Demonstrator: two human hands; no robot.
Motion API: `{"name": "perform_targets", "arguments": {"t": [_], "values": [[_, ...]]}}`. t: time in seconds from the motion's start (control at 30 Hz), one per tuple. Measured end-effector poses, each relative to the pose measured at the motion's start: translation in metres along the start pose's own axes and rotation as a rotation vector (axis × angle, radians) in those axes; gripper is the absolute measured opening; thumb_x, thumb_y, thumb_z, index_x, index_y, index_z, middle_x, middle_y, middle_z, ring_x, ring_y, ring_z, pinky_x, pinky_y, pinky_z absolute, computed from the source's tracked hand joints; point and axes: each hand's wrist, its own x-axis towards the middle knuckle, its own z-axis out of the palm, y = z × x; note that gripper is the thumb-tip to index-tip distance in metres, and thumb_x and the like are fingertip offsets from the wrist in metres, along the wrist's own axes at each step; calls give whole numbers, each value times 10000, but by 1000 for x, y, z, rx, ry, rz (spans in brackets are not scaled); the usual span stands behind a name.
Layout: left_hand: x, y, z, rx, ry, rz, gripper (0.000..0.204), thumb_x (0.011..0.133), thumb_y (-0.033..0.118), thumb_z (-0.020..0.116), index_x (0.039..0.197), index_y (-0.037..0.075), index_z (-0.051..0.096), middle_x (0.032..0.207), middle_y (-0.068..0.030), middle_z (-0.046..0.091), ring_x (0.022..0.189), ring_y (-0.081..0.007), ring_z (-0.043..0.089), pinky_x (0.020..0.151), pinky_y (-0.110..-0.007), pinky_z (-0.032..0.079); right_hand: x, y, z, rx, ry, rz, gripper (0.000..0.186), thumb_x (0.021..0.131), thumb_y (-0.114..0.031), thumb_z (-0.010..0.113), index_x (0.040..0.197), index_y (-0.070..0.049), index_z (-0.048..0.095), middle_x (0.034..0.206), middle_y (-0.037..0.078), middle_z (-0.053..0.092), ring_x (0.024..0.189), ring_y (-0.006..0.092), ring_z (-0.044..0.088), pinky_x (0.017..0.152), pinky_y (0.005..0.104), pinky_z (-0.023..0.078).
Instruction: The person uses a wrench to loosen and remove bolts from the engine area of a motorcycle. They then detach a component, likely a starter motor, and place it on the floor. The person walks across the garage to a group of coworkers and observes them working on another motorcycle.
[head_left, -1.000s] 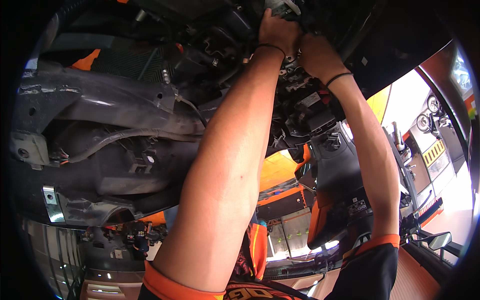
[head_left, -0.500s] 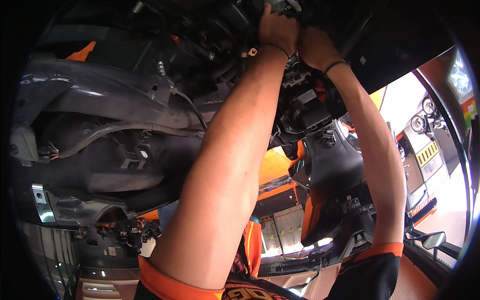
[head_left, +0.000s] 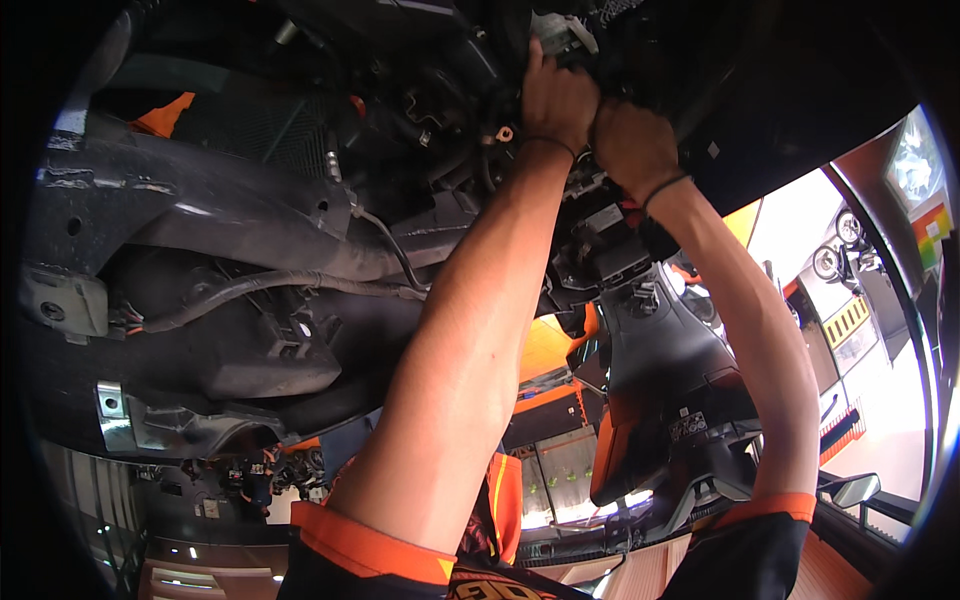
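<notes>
Both of my arms reach up into the dark workings of a motorbike or scooter. My left hand (head_left: 560, 103) has its index finger stretched along a pale, shiny part (head_left: 565, 36), while its other fingers are curled under. Close beside it, my right hand (head_left: 637, 150) is curled with its back showing, and its fingertips are lost in shadow. Whatever the fingers hold is hidden. Just below the hands sits a black box-shaped part (head_left: 622, 258). To the left of my left wrist is a small copper-coloured ring terminal (head_left: 505, 134).
A thick dark frame tube (head_left: 270, 228) crosses the left side, with a sleeved cable (head_left: 235, 290) beneath it. A metal bracket (head_left: 113, 403) juts out lower left. At the lower right are a mirror (head_left: 855, 490) and a black body panel (head_left: 660, 350). Another motorbike (head_left: 840, 245) stands beyond.
The view has shifted, so the hands and vehicle parts sit lower in the picture. More of the pale part above my left finger shows. Both hands keep nearly the same place and pose.
</notes>
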Motion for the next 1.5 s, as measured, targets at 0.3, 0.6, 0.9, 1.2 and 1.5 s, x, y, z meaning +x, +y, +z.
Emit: {"name": "perform_targets", "arguments": {"t": [0.3,0.6,0.9,1.2,1.5], "values": [[-4,-5,1,-125,50,-12,346,802,397,659,899,80,759,839,-103,746,960,-220,690,1169,-426,228,9,37,-9,-209,77,-478,189,861,-112,555,984,-49,684,876,156,713,804,331,719,697,425,585],[-10,-13,11,-255,220,99,420,820,439,619,948,59,741,803,-131,738,975,-253,680,1152,-440,249,21,64,-18,-337,-125,-626,156,864,-119,563,949,-52,676,904,132,696,855,330,701,749,430,562],[-7,-15,18,-282,272,111,438,819,439,609,965,43,729,793,-152,731,978,-270,675,1141,-433,255,9,48,-5,-559,258,-628,152,838,-185,593,837,-137,736,951,45,691,1047,210,630,936,343,464],[-3,-14,23,-297,334,162,404,819,449,619,913,77,747,803,-120,735,943,-266,677,1104,-436,286,-10,36,-11,-655,332,-433,190,843,-209,589,876,-156,769,901,48,711,1075,196,583,1008,360,382],[2,-11,11,-293,203,125,298,828,412,611,911,168,762,851,-90,742,926,-269,687,1069,-504,316,-82,16,36,639,572,167,179,902,-92,590,1047,-6,653,926,236,664,887,442,644,814,479,517]]}}
